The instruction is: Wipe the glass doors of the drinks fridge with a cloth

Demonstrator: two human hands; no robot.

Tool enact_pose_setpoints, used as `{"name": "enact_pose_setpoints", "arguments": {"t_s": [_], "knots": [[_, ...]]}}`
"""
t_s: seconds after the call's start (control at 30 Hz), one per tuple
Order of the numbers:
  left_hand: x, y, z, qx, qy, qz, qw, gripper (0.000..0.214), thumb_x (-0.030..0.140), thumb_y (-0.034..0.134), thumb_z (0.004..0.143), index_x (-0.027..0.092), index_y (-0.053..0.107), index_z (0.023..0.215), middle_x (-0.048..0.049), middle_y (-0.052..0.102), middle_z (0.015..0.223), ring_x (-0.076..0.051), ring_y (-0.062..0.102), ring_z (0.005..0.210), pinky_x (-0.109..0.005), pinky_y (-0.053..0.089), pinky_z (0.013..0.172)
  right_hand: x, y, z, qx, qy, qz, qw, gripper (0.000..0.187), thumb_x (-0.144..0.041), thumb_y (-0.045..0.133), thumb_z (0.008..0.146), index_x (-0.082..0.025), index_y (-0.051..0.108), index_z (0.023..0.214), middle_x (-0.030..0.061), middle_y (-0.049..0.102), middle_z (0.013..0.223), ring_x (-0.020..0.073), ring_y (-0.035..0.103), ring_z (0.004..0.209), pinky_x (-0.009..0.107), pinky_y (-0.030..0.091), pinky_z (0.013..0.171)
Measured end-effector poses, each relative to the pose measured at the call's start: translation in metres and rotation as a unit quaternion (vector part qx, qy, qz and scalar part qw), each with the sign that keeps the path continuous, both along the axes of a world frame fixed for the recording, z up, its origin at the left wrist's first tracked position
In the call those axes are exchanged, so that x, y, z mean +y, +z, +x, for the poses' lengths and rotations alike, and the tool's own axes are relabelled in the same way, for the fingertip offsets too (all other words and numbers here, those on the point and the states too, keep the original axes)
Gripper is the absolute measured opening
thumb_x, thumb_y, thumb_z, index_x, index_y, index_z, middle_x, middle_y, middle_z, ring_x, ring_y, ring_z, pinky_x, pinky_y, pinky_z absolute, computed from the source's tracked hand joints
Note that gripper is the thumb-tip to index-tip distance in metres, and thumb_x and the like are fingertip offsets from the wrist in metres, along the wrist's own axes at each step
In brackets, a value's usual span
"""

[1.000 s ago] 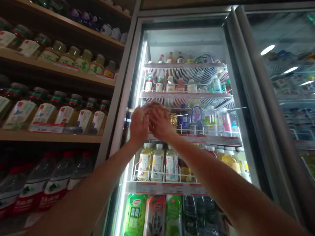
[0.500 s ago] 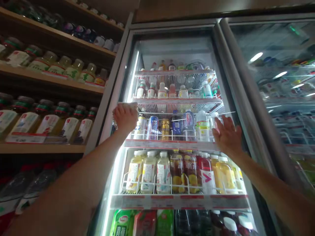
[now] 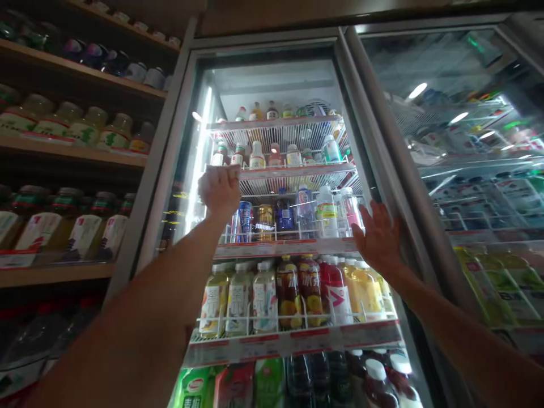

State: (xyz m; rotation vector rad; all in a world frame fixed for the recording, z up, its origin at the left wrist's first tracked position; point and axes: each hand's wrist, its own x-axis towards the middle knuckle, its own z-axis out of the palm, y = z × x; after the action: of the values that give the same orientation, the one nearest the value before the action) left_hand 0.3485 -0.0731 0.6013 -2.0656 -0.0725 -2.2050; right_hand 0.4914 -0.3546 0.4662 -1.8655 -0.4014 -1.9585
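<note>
My left hand (image 3: 223,194) is raised in front of the tall glass fridge door (image 3: 272,76), its fingers closed over a crumpled whitish cloth (image 3: 211,171). The cloth appears to lie against the glass, at the height of the shelf with cans; much of it is hidden under the hand. My right hand (image 3: 377,237) is at the door's right side, close to the metal frame (image 3: 385,144). Its fingers are spread and hold nothing; whether the palm touches the glass I cannot tell.
Behind the glass, lit shelves hold bottled tea (image 3: 264,297), cans (image 3: 245,221) and cartons (image 3: 193,388). Wooden shelves (image 3: 55,276) with juice bottles (image 3: 38,224) stand at left. A second glass-fronted fridge (image 3: 484,187) adjoins at right, showing reflections.
My left hand has moved right and slightly up across the door with the cloth. The view has turned a little to the right. My right hand stays near the door's right side.
</note>
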Motion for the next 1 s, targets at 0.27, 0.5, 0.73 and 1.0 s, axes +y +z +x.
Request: {"name": "enact_pose_setpoints", "arguments": {"t_s": [0.27,0.5,0.73,1.0], "knots": [[-0.134,-0.033,0.068,0.156,-0.013,0.318,0.935,0.039,0.037,0.036,0.090,0.029,0.046,0.127,0.0017,0.038,0.143,-0.023,0.026,0.135,-0.049,0.017,0.111,-0.005,-0.004,0.003,-0.020,0.051,0.004,0.999,0.060,-0.039,0.030,0.089,-0.007,0.028,0.140,0.0189,0.030,0.145,0.0282,0.026,0.135,0.051,0.027,0.106],[-0.125,-0.028,0.067,0.086,-0.014,0.136,0.987,0.045,0.029,0.036,0.090,0.015,0.043,0.132,-0.0114,0.032,0.146,-0.032,0.019,0.137,-0.054,0.017,0.110,-0.001,-0.007,0.004,-0.043,0.075,0.024,0.996,0.062,-0.040,0.027,0.090,-0.008,0.019,0.143,0.0201,0.029,0.145,0.0288,0.025,0.136,0.051,0.026,0.107],[-0.138,-0.049,0.075,0.080,-0.019,0.184,0.980,0.045,0.028,0.033,0.090,0.015,0.042,0.132,-0.0098,0.035,0.145,-0.030,0.023,0.136,-0.050,0.018,0.111,-0.006,-0.007,0.004,-0.039,0.086,0.028,0.995,0.058,-0.036,0.024,0.091,-0.009,0.022,0.142,0.0188,0.032,0.144,0.0262,0.026,0.135,0.049,0.026,0.107],[-0.127,-0.072,0.068,0.096,-0.020,0.197,0.975,0.047,0.033,0.031,0.092,0.015,0.041,0.134,-0.0094,0.031,0.147,-0.029,0.020,0.138,-0.050,0.015,0.113,-0.005,-0.005,-0.003,-0.026,0.065,-0.046,0.996,0.053,-0.036,0.025,0.092,-0.014,0.029,0.139,0.0149,0.032,0.145,0.0265,0.025,0.136,0.052,0.024,0.107]]}}
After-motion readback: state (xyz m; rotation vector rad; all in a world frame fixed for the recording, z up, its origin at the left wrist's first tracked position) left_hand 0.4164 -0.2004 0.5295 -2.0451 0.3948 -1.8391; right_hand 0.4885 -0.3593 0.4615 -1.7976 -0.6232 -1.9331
